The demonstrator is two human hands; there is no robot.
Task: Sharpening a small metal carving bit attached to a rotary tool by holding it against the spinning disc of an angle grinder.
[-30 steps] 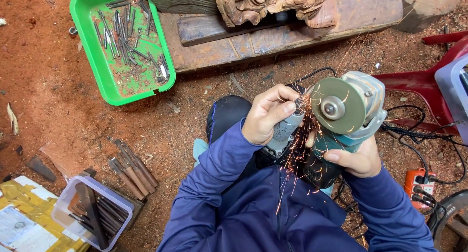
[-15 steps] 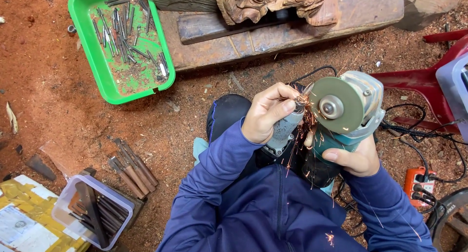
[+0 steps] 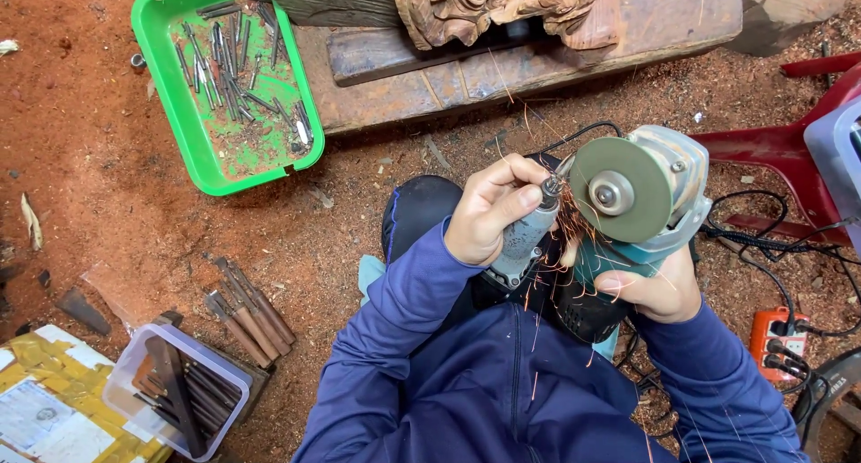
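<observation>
Starting at the far left: a clear plastic box (image 3: 170,389) of dark wood-handled tools on yellow packaging (image 3: 45,373), loose chisels (image 3: 247,309) lying beside it on red earth. Above, a green tray (image 3: 184,122) holding many small metal bits. Upper centre, a wooden carving (image 3: 502,6) resting on a plank (image 3: 538,69). Centre, the left hand (image 3: 491,210), fingers wrapped around a grey metal tool (image 3: 525,239), its tip pressed to the green disc (image 3: 621,190) of an angle grinder (image 3: 659,203); orange sparks fall from the contact. The right hand (image 3: 653,288) is closed around the grinder's teal body from below. Far right, a red plastic chair (image 3: 789,158), black cables and an orange power strip (image 3: 778,342).
</observation>
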